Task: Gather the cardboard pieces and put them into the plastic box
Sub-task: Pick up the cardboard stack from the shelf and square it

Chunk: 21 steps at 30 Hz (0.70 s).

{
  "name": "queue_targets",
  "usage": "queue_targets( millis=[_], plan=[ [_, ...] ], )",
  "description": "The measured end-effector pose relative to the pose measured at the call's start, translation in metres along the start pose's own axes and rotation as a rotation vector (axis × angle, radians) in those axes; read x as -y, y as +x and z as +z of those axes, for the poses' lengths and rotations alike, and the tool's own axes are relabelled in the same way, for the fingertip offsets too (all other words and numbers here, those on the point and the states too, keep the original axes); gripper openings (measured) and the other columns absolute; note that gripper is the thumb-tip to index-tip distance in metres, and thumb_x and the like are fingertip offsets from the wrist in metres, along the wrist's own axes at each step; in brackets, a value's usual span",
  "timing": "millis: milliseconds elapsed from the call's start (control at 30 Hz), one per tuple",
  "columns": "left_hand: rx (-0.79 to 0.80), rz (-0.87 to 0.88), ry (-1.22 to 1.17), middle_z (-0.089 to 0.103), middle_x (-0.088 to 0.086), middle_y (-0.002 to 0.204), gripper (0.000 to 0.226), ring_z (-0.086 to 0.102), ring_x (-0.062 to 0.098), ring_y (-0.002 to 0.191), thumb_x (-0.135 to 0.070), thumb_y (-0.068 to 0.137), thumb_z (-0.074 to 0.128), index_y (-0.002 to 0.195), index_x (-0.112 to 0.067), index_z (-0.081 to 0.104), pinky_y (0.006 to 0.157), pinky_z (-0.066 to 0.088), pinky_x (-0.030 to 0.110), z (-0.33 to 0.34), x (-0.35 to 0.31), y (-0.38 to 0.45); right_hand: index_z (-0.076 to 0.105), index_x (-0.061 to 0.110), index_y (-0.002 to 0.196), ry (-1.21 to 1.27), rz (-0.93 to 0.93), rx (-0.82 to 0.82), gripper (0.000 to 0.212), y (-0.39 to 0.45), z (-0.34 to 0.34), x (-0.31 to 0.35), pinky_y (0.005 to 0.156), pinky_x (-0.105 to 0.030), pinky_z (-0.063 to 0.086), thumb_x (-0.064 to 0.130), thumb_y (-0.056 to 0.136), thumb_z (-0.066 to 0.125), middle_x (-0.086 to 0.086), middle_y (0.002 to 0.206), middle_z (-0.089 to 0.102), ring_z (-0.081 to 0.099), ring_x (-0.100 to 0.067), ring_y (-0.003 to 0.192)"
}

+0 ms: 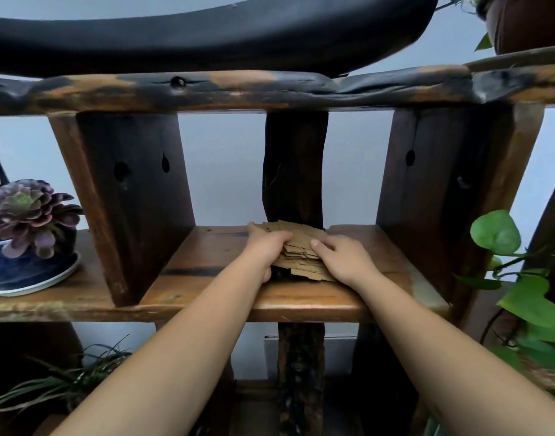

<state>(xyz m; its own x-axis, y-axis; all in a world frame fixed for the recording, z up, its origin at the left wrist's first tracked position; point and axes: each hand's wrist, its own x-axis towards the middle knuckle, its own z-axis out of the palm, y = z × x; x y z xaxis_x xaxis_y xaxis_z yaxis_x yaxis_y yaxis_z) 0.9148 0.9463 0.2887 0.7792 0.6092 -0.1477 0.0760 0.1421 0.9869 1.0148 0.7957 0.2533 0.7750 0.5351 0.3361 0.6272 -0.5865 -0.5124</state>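
Cardboard pieces [301, 250] lie in a loose, fanned stack on the wooden shelf [207, 262], toward its far middle, just in front of the dark centre post [295, 171]; left hand [265, 247] cups the stack's left side, fingers curled over the top; right hand [345, 256] presses its right side, thumb on top; each grip is closed on the stack, which sits squarely between them, its length running near to far; neither hand is nearer; no plastic box is in view, so the carry direction cannot be judged.
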Motion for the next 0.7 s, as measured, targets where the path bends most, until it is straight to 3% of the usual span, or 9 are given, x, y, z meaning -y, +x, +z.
queue_targets(
  millis=[133, 233, 333, 433, 533, 633, 700],
  plan=[
    [-0.002, -0.073, -0.089, 0.060, 0.022, 0.105, 0.076, 0.071, 0.034, 0.077, 0.002, 0.080, 0.065, 0.138, -0.023, 0.022, 0.059, 0.060, 0.048, 0.003, -0.011, -0.003, 0.069, 0.036, 0.117, 0.077, -0.068, 0.033, 0.061, -0.008, -0.004, 0.004, 0.095, -0.039, 0.042, 0.070, 0.086, 0.028, 0.004, 0.125, 0.063, 0.054, -0.019, 0.118],
    [0.005, 0.032, -0.009, 0.059, 0.017, 0.104, 0.071, 0.068, 0.032, 0.081, 0.010, 0.080, 0.062, 0.137, -0.019, 0.032, 0.064, 0.060, 0.047, -0.001, -0.024, -0.001, 0.063, 0.038, 0.121, 0.180, -0.060, 0.016, 0.059, -0.013, -0.008, 0.006, 0.098, -0.037, 0.041, 0.070, 0.085, 0.028, 0.006, 0.127, 0.061, 0.051, -0.019, 0.123],
    [0.034, 0.336, 0.296, 0.056, 0.010, 0.127, 0.083, 0.059, 0.026, 0.100, 0.003, 0.077, 0.064, 0.145, -0.029, 0.029, 0.077, 0.056, 0.036, -0.010, -0.057, 0.002, 0.031, 0.029, 0.150, 0.291, 0.009, -0.072, 0.075, -0.012, -0.011, 0.005, 0.109, -0.036, 0.028, 0.068, 0.086, 0.040, 0.002, 0.155, 0.036, 0.033, -0.018, 0.141],
    [0.111, 0.610, 0.818, 0.044, 0.004, 0.144, 0.092, 0.050, 0.026, 0.116, -0.003, 0.076, 0.063, 0.149, -0.038, 0.021, 0.077, 0.047, 0.027, -0.016, -0.094, 0.003, 0.011, 0.029, 0.154, 0.362, 0.037, -0.171, 0.091, -0.011, -0.009, 0.004, 0.113, -0.037, 0.020, 0.066, 0.083, 0.052, 0.003, 0.163, 0.015, 0.018, -0.018, 0.147],
    [0.325, 0.635, 1.098, 0.042, -0.002, 0.146, 0.092, 0.048, 0.021, 0.119, -0.004, 0.077, 0.061, 0.150, -0.043, 0.019, 0.070, 0.042, 0.020, -0.015, -0.107, 0.001, 0.001, 0.038, 0.152, 0.409, 0.036, -0.223, 0.100, -0.012, -0.010, 0.004, 0.114, -0.039, 0.018, 0.068, 0.076, 0.060, 0.011, 0.163, 0.006, 0.012, -0.016, 0.148],
    [0.509, 0.650, 1.150, 0.048, -0.009, 0.138, 0.087, 0.049, 0.015, 0.118, -0.006, 0.078, 0.063, 0.149, -0.040, 0.025, 0.078, 0.042, 0.020, -0.006, -0.104, -0.001, 0.000, 0.042, 0.151, 0.485, 0.048, -0.227, 0.109, -0.012, -0.012, 0.004, 0.114, -0.041, 0.020, 0.068, 0.069, 0.068, 0.011, 0.163, 0.008, 0.014, -0.017, 0.148],
    [0.587, 0.670, 1.188, 0.049, -0.013, 0.129, 0.081, 0.050, 0.010, 0.110, -0.009, 0.079, 0.062, 0.148, -0.039, 0.030, 0.073, 0.041, 0.015, 0.004, -0.101, -0.003, 0.000, 0.046, 0.150, 0.547, 0.048, -0.196, 0.112, -0.013, -0.014, 0.005, 0.113, -0.043, 0.027, 0.064, 0.066, 0.073, 0.009, 0.162, 0.014, 0.022, -0.018, 0.145]
  ],
)
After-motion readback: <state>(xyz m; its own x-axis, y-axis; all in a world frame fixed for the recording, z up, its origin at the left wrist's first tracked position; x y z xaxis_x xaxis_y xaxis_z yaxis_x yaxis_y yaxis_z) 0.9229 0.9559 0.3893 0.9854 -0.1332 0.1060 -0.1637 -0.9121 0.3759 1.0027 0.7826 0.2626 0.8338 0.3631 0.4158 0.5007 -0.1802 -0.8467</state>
